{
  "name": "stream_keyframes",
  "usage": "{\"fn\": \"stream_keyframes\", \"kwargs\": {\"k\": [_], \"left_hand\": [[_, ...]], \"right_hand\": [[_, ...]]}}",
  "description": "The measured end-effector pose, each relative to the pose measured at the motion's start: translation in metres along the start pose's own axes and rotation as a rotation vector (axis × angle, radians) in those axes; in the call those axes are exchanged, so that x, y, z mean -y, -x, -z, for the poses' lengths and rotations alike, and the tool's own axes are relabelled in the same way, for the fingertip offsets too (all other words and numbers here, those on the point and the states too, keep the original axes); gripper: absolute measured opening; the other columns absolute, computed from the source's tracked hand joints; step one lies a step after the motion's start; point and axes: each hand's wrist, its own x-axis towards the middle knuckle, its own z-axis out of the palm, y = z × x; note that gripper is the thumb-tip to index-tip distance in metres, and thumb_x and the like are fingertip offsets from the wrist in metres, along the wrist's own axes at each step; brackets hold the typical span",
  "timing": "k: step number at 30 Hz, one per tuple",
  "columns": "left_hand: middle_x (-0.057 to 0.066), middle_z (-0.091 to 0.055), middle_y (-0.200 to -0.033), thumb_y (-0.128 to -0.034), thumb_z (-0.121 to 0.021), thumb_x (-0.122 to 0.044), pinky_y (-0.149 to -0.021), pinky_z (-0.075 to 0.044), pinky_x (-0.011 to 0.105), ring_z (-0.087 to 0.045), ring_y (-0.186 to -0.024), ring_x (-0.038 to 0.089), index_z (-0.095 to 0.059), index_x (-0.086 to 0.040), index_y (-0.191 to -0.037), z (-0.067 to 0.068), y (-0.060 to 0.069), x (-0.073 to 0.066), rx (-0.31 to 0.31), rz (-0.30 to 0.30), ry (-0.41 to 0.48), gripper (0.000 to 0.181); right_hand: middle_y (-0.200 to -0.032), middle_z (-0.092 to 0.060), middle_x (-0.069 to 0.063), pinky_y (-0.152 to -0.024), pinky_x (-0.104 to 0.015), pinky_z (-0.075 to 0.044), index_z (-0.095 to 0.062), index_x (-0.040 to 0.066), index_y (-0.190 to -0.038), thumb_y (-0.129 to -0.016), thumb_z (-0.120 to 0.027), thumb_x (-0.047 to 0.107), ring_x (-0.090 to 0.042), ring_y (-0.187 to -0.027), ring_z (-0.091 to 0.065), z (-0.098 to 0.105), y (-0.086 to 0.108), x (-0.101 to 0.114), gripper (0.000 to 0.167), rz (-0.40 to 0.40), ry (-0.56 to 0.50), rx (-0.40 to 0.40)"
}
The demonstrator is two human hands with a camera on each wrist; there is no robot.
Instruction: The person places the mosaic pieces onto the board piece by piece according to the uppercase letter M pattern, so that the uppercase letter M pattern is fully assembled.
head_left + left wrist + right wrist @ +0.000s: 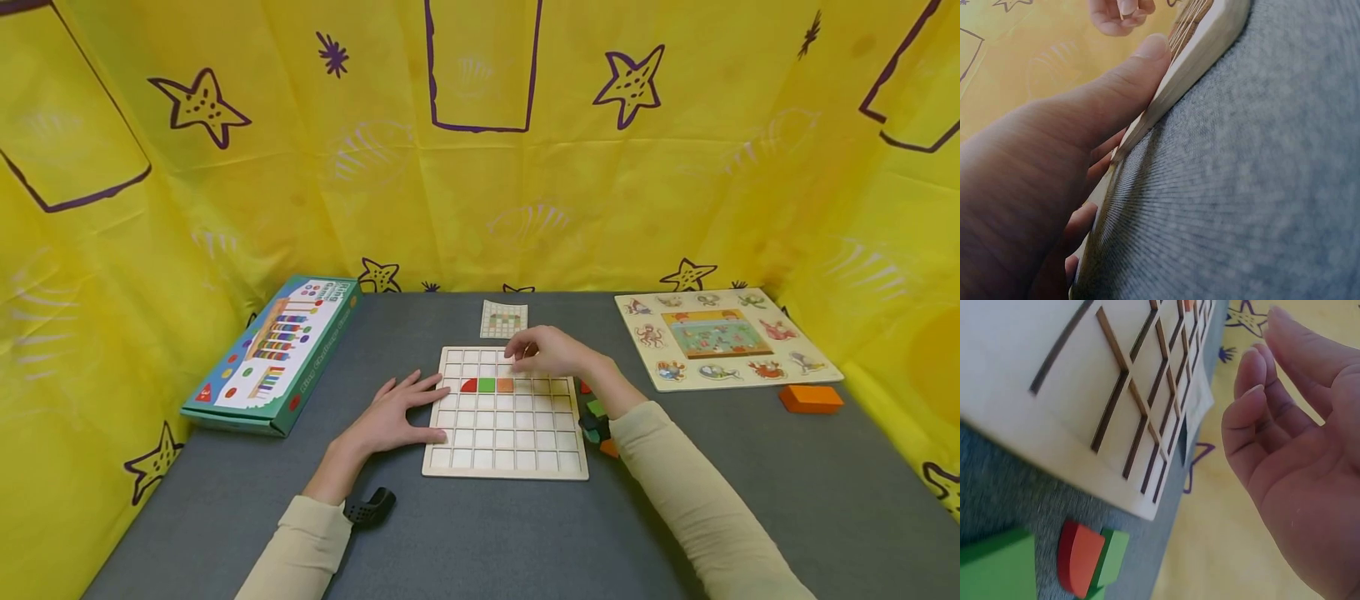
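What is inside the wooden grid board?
The wooden grid board holds a red rounded piece, a green square and an orange square, in one row. In the head view, the right hand covers some upper cells, so their contents are hidden there.

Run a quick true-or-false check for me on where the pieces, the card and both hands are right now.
1. The left grip touches the left edge of the grid board. True.
2. The red piece sits between the green square and the orange square. False: the green square is the middle one.
3. The right grip is over the far part of the grid board. True.
4. The patterned card lies on the grid board. False: it lies on the table, beyond the far edge.
5. Loose pieces lie to the right of the grid board. True.
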Motion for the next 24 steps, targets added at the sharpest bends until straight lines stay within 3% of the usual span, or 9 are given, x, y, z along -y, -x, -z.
{"fn": "stream_keyframes", "kwargs": {"k": [13, 24], "left_hand": [[0.004, -0.038, -0.159, -0.0805, -0.077, -0.062, -0.116, -0.005, 0.064, -0.018, -0.151, 0.036, -0.053, -0.018, -0.150, -0.002, 0.000, 0.002, -0.003, -0.001, -0.004, 0.085], [0.004, -0.038, -0.159, -0.0808, -0.077, -0.061, -0.115, -0.005, 0.064, -0.018, -0.151, 0.036, -0.053, -0.018, -0.150, -0.001, 0.000, 0.001, -0.001, -0.009, -0.001, 0.085]], "right_hand": [[-0.098, -0.066, -0.002, -0.084, -0.039, -0.052, -0.069, -0.001, -0.117, -0.094, -0.072, 0.008, -0.021, -0.091, -0.060, 0.010, 0.026, -0.014, 0.025, 0.009, -0.004, -0.045], [-0.099, -0.066, -0.004, -0.077, -0.039, -0.050, -0.068, 0.000, -0.118, -0.096, -0.071, 0.009, -0.022, -0.088, -0.061, 0.022, 0.055, -0.033, 0.024, -0.014, 0.018, -0.073]]}}
